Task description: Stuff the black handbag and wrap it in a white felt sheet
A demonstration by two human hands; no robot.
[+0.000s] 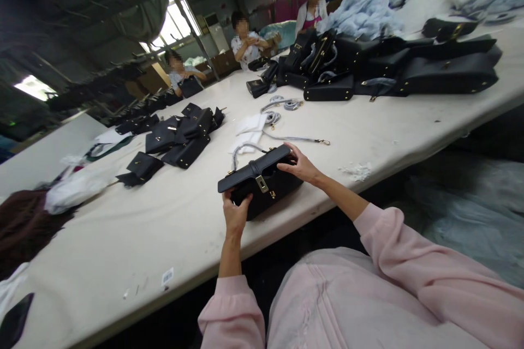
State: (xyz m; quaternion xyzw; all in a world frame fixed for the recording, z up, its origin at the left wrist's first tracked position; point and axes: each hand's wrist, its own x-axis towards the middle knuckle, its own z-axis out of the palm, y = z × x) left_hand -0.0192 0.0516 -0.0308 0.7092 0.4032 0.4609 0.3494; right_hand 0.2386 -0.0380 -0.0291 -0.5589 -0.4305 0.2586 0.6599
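1. The pale bench (135, 240) runs slantwise across the view.
2. A dark, phone-like slab (16, 320) lies at its lower left corner.
3. A small white label (167, 277) sits near the front edge.
4. Dark brown cloth (24, 218) is bunched at the left, with white plastic (77, 191) against it.
5. White scraps (356, 171) are scattered near the edge, right of centre.
6. Crumpled pale-blue material (362, 11) is heaped at the far right.
7. Translucent sheeting (470, 218) lies below the bench, at right.
8. Three co-workers are beyond: one at left (177, 73), one in the middle (244, 53), one at right (303, 15).
9. Bright windows (174, 16) stand behind.
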